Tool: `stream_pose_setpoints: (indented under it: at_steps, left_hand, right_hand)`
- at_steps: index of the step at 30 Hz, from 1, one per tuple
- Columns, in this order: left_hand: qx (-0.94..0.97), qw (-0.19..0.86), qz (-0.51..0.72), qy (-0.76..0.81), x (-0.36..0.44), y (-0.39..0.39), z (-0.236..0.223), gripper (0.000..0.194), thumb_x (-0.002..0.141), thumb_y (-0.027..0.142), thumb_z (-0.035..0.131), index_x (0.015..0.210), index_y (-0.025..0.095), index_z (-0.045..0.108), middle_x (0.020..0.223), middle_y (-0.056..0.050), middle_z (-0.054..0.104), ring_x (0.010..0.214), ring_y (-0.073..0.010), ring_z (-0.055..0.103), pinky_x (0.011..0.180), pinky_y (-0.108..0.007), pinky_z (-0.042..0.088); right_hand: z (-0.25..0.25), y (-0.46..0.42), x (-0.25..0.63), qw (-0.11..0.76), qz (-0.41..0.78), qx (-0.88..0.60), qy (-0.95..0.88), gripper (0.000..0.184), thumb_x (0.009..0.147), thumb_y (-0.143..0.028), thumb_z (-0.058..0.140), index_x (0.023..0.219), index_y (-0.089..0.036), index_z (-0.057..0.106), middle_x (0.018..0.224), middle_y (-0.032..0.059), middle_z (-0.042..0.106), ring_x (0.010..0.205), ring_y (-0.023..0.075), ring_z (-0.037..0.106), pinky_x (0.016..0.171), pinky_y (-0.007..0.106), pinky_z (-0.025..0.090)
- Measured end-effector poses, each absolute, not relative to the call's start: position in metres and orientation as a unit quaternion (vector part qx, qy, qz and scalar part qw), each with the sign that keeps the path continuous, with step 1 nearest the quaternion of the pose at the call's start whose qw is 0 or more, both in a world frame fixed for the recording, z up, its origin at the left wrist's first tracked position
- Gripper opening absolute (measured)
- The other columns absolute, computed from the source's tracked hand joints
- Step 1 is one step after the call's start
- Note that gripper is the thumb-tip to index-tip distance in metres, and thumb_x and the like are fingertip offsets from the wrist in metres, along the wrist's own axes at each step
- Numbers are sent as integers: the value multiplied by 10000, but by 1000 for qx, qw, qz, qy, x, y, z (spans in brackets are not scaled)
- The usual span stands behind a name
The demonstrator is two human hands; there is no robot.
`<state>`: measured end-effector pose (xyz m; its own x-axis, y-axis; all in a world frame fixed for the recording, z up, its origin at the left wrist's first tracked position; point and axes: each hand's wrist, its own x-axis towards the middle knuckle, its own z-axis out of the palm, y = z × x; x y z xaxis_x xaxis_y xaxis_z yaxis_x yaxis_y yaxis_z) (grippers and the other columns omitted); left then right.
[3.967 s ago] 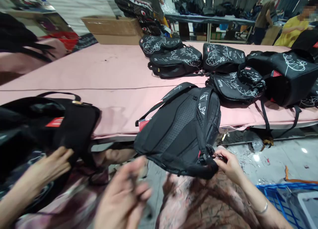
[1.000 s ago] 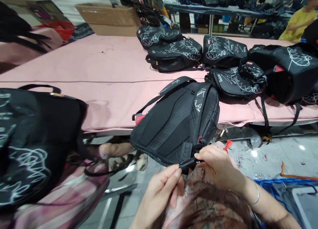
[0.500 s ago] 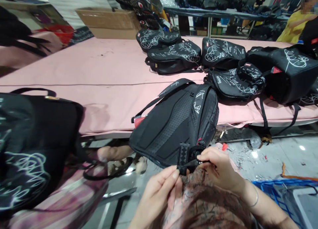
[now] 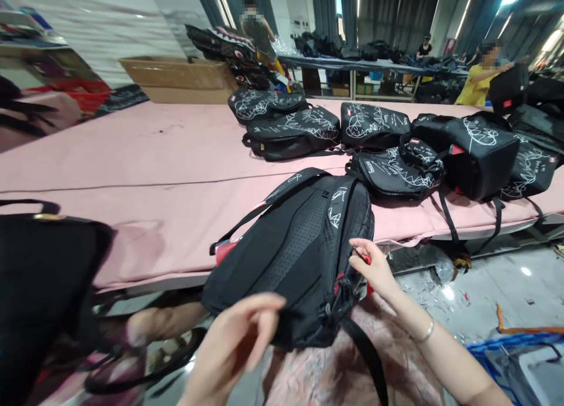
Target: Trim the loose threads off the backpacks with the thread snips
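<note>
A black backpack (image 4: 273, 259) lies with its padded back panel up, its upper end on the pink table and its lower end over my lap. Its shoulder straps carry white scribble prints, and a loose black webbing strap (image 4: 368, 359) hangs from the lower corner. Over the lower left part of the backpack is my left hand (image 4: 238, 335), its fingers apart and slightly blurred, holding nothing visible. Beside the right shoulder strap, my right hand (image 4: 374, 268) is closed on a small tool with a red part (image 4: 366, 258) and a thin dark tip; its exact kind is unclear.
Several black scribble-print backpacks (image 4: 388, 171) lie along the pink table (image 4: 145, 165). A cardboard box (image 4: 176, 83) stands at the back left. Another black backpack (image 4: 48, 277) is near left, beside a neighbour's leg. A blue basket (image 4: 489, 353) sits low right. People work behind.
Both hands have let go of the strap end at the backpack's bottom. My left hand moved left; my right hand moved up along the backpack's side. The strap now hangs loose, and the view tilted up.
</note>
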<state>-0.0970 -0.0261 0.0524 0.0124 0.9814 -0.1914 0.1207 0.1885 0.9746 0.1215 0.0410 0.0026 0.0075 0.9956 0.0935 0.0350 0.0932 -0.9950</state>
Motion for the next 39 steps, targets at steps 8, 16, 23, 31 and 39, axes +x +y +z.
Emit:
stream_pose_setpoints:
  at_steps: [8,16,23,31,39]
  left_hand:
    - [679,277,397,551,-58,80,16,301,735,367,544,973,191,603,959,-59,635,807,-173,601,743,-297,481]
    - [711,244,381,538,-45,95,-5,162,795,287,442,681,207,526,711,-21,587,727,-183,555,718,-302,418]
    - [692,245,398,550,-41,85,-8,167,831,284,402,703,213,480,667,0,523,616,-159,506,665,-280,396]
    - [664,290,424,544,-39,84,-7,155,823,282,424,701,206,484,691,-7,532,638,-156,522,675,-281,404]
    - [571,489,487,445,-71,51,18,299,832,419,463,642,188,457,512,31,478,502,-119,483,545,-249,399]
  right_hand:
    - [-19,82,88,488,560,-500,-445,248,580,-302,659,699,-161,493,486,-102,386,445,54,325,458,196,283]
    - [-30,71,106,452,449,-539,-551,283,689,-362,633,868,-155,564,601,-52,511,530,95,455,539,222,382]
    - [-7,62,126,360,97,-552,-746,141,875,-226,452,935,-170,567,839,46,604,780,165,559,699,269,420]
    - [5,68,123,250,20,-560,-790,79,848,-170,503,805,-182,568,754,36,605,726,174,557,638,261,394]
    - [-17,65,137,418,295,-574,-639,179,852,-300,461,921,-182,576,896,33,645,835,165,592,752,283,441]
